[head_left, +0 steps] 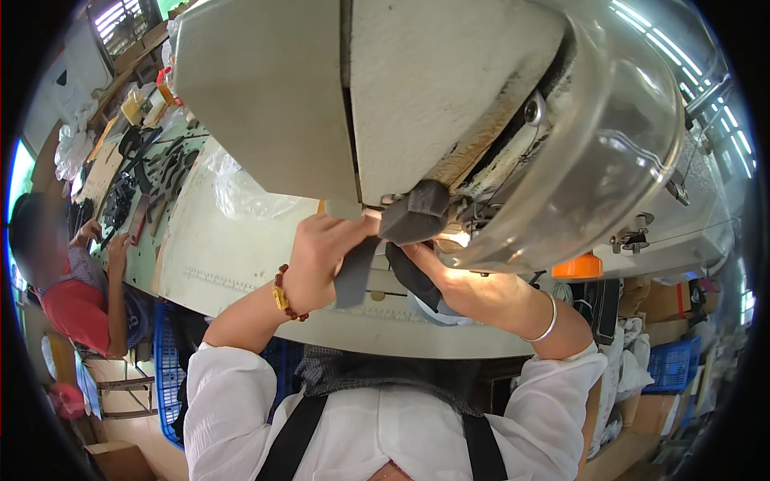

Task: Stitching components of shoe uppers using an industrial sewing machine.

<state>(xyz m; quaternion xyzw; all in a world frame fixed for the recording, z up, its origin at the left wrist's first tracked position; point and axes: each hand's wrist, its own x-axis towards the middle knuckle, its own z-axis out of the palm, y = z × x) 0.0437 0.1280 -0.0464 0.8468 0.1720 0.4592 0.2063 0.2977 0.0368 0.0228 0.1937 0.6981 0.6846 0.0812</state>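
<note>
A folded grey piece of fabric (414, 215) is held up by the needle area of a large pale sewing machine (449, 88). My left hand (317, 250) pinches its left side, the fingertips partly hidden behind the cloth. Below those fingers hangs a flat grey strip (354, 276). My right hand (475, 290) is closed at the lower right of the fabric, beside the lit needle area, with its fingers mostly hidden. A black flap of material (411, 276) hangs next to the right thumb; whether it is joined to the grey piece I cannot tell.
A clear plastic guard (613, 152) curves over the machine's right side, above an orange knob (577, 266). Plastic film (241, 188) lies on the pale worktable (200, 256). At the left, another person (76, 309) handles dark strips on a bench. Blue baskets (672, 365) stand at both sides.
</note>
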